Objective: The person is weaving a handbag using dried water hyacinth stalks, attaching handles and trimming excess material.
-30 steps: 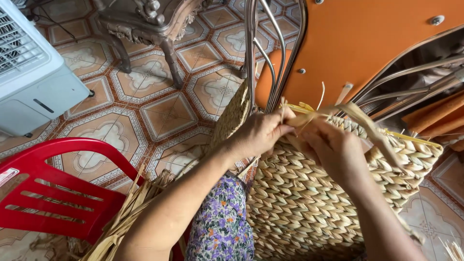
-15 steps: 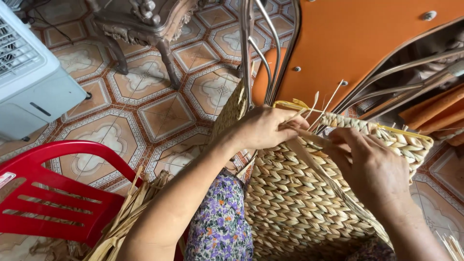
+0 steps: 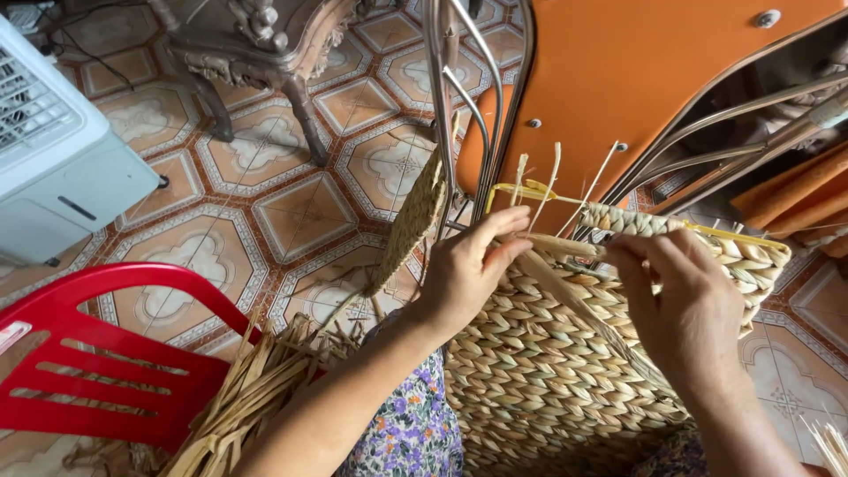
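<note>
**Weaving at basket rim, both hands pinching one strand**

Working on woven straw basket (image 3: 565,371), lying across lap in lower middle of view, rim tilted toward upper right. Left hand (image 3: 464,274) resting on basket's upper left edge, fingers pressed together, pinching pale straw strand (image 3: 556,246) against thumb. Right hand (image 3: 689,300) sitting just beside it at rim's right part, fingertips (image 3: 618,252) closed on same strand's other end. Strand stretching level between both hands, touching rim. Yellow band (image 3: 530,190) running along rim top, loose straw ends sticking up near it.

Lying at lower left, touching left forearm: bundle of loose dry straw (image 3: 256,389). Red plastic chair (image 3: 97,362) filling bottom left corner. White fan-like appliance (image 3: 53,150) standing at left edge on patterned floor tiles (image 3: 291,212). Carved dark furniture leg (image 3: 265,53) showing at top. Orange panel (image 3: 636,79) with metal tube frame (image 3: 459,97) taking up upper right. Floral fabric (image 3: 406,424) showing under left arm. No packages, labels or signs legible anywhere.
</note>
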